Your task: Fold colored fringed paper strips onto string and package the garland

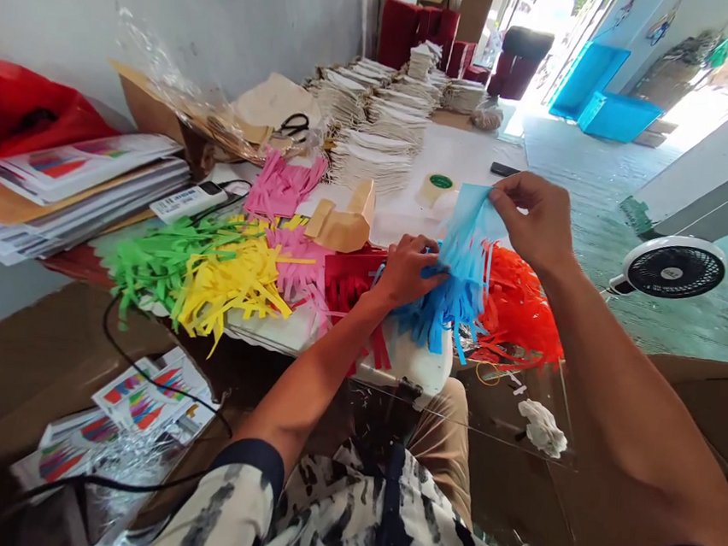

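Observation:
A light blue fringed paper strip (467, 227) hangs from my right hand (533, 216), whose thumb and fingers pinch its uncut top edge. Below it lies a heap of blue fringed paper (444, 306). My left hand (411, 269) rests at the left of that heap, fingers bent over the blue paper; whether they grip it is hidden. Dark red fringe (350, 280) lies beneath and left of my left wrist. Orange-red fringe (518, 309) spreads out to the right, under my right forearm. Pink (297, 262), yellow (234, 282) and green fringes (159, 258) lie farther left.
A tape roll (437, 187) and folded brown card (347, 220) lie behind my hands. Stacked white bundles (375, 154) stand at the back, with scissors (294, 126) to their left. A small fan (671, 270) is at the right. Printed sheets (70, 180) are piled at the left.

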{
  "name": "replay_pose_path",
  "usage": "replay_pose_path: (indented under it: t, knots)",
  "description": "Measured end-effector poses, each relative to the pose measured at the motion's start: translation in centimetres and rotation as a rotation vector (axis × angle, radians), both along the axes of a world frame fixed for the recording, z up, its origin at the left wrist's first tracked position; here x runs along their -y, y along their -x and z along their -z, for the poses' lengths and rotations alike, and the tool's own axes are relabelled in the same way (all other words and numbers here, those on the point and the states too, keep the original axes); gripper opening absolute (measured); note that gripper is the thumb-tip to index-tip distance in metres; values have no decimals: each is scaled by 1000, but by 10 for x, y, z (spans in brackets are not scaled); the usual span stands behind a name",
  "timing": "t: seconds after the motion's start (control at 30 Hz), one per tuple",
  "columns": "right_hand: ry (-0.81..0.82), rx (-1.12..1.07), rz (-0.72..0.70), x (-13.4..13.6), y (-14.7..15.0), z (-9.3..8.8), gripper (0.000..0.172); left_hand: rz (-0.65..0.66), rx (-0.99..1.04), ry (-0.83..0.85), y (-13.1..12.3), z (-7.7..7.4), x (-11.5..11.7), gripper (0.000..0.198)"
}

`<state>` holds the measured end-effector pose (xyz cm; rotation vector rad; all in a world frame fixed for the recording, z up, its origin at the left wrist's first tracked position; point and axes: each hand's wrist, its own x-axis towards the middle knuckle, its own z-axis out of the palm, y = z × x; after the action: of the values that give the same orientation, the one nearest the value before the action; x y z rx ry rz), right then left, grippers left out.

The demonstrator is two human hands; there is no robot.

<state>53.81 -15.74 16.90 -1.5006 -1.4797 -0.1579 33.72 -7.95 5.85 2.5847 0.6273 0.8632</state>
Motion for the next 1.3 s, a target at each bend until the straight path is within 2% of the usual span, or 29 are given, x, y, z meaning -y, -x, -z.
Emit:
replay_pose_path:
  t: [0.13, 0.3, 0.43, 0.5, 0.53, 0.6, 0.63, 0.77, 0.83, 0.9, 1.0, 1.17, 1.3]
  knots:
    - [-77, -46, 70, 11, -9, -5, 13, -10, -103, -44, -1, 2, 1, 20]
    - [-263, -84, 167, 35, -35, -23, 7, -29, -234, -126, -2, 8, 0, 31]
    - [-510, -115, 260, 72, -47, -44, 13, -43, -323, -163, -2, 12, 2, 38]
    - [-549, -102, 288, 97, -40, -50, 11, -48, -306, -131, 2, 7, 5, 37]
    - [-500, -94, 297, 111, -32, -50, 9, -48, -267, -98, 5, 2, 7, 34]
    - [-397, -103, 342, 135, -11, -46, 12, -25, -112, 7, 13, -13, 14, 23]
    - [-416, -110, 384, 145, 2, -42, 12, -6, 2, 82, 17, -22, 19, 19]
    - [-253, -166, 456, 167, 52, -20, 6, 128, 485, 372, 32, -63, 53, 19]
    - [-204, -215, 466, 172, 71, -9, 8, 227, 592, 382, 35, -79, 74, 15]
    - [-161, -251, 462, 177, 85, 0, 12, 304, 609, 343, 36, -89, 92, 13]
    - [-120, -246, 468, 186, 102, 11, 15, 353, 570, 299, 35, -93, 111, 15]
    - [-64, -215, 451, 200, 123, 21, 14, 301, 527, 289, 35, -88, 125, 35]
    - [-47, -221, 443, 207, 129, 27, 14, 302, 466, 260, 39, -86, 128, 20]
